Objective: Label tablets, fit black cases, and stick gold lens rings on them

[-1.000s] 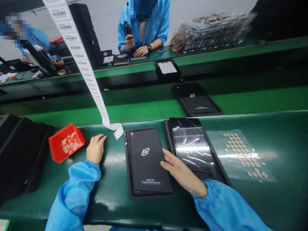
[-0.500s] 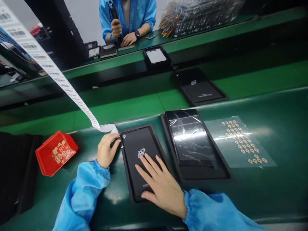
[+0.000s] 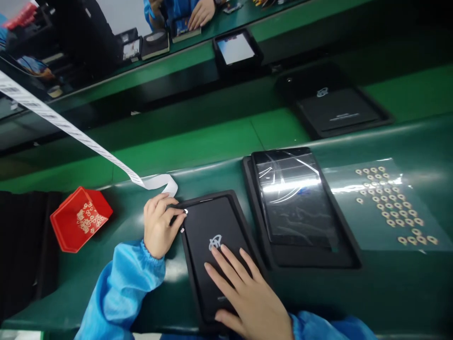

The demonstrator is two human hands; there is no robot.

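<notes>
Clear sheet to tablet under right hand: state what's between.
In the head view, a glossy panel on a black tray lies between sheet and tablet.

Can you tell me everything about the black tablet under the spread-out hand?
The tablet is flat and smooth, with a plastic-looking back facing up. A pale logo sits near its middle, and a small bright spot marks its upper left corner. It lies in a shallow black tray on the green table. The right hand rests spread over its lower part; the left hand is at that corner, perhaps touching it.
</notes>
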